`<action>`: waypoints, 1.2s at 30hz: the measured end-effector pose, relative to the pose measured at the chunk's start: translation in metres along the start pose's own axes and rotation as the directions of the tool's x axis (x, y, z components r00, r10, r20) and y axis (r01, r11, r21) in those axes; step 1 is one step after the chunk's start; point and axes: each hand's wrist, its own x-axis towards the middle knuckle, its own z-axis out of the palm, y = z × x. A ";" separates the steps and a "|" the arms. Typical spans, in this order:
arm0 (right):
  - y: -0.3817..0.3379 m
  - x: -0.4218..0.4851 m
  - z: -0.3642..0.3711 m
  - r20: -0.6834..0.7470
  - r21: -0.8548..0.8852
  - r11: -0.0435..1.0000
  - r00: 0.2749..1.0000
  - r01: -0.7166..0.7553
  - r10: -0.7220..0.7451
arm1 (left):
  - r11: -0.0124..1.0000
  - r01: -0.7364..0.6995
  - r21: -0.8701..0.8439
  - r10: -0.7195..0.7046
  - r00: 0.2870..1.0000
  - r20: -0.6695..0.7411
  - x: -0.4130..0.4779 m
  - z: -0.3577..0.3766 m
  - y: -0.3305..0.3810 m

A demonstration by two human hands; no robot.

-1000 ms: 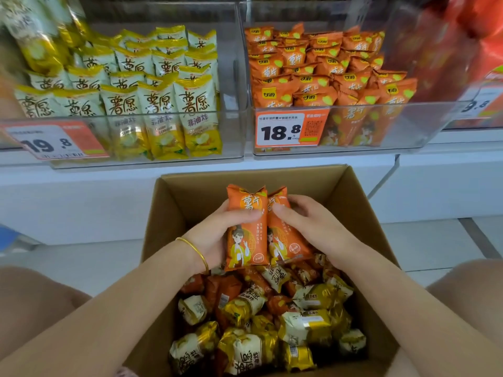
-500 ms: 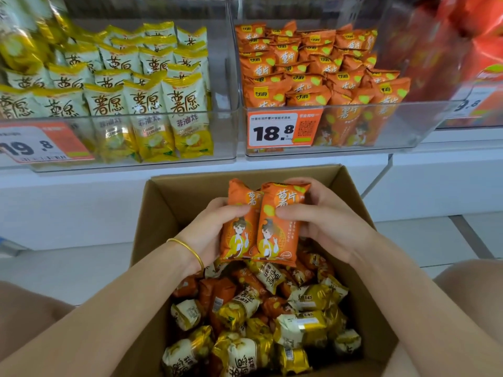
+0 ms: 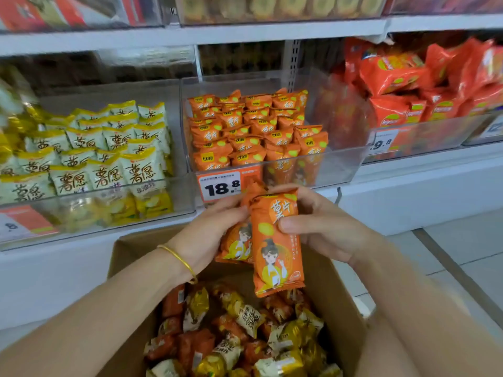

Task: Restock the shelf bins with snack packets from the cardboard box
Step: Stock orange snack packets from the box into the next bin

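Left hand (image 3: 206,235) and right hand (image 3: 324,229) are holding 2 glossy orange foil snack packets (image 3: 275,240), oblong with crimped ends, upright above the open brown cardboard box (image 3: 337,300). The fingers of both hands are curling round the packets' sides. Crinkled gold and orange foil packets (image 3: 245,336) are lying loose in the box. Behind, a clear rigid plastic shelf bin (image 3: 343,164) is carrying rows of matching packets.
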 end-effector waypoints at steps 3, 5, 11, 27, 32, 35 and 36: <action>-0.045 -0.016 -0.028 -0.074 -0.024 0.991 0.988 0.131 -0.133 | 0.993 -0.071 0.098 0.070 0.997 0.015 0.031 0.040 0.037; -0.074 -0.024 -0.047 -0.115 -0.129 0.969 0.967 0.211 -0.226 | 0.974 -0.168 0.155 0.158 0.985 0.072 0.054 0.065 0.060; -0.148 -0.002 -0.107 -0.290 -0.671 0.702 0.787 0.240 -0.545 | 0.522 -0.394 0.756 0.460 0.877 0.139 0.123 0.095 0.112; -0.148 0.172 -0.183 -0.208 -0.965 0.203 0.953 -0.163 -0.219 | -0.236 -0.057 0.970 0.210 0.972 0.108 0.272 0.050 0.105; -0.135 0.187 -0.189 -0.320 -0.873 0.422 0.941 -0.245 -0.114 | -0.220 -0.068 0.973 0.212 0.970 0.115 0.266 0.048 0.105; -0.121 0.189 -0.189 -0.408 -0.799 0.530 0.903 -0.285 -0.131 | -0.164 -0.066 0.984 0.233 0.967 0.104 0.267 0.048 0.104; -0.114 0.187 -0.188 -0.441 -0.771 0.569 0.884 -0.285 -0.155 | -0.141 -0.065 0.988 0.238 0.966 0.098 0.267 0.048 0.104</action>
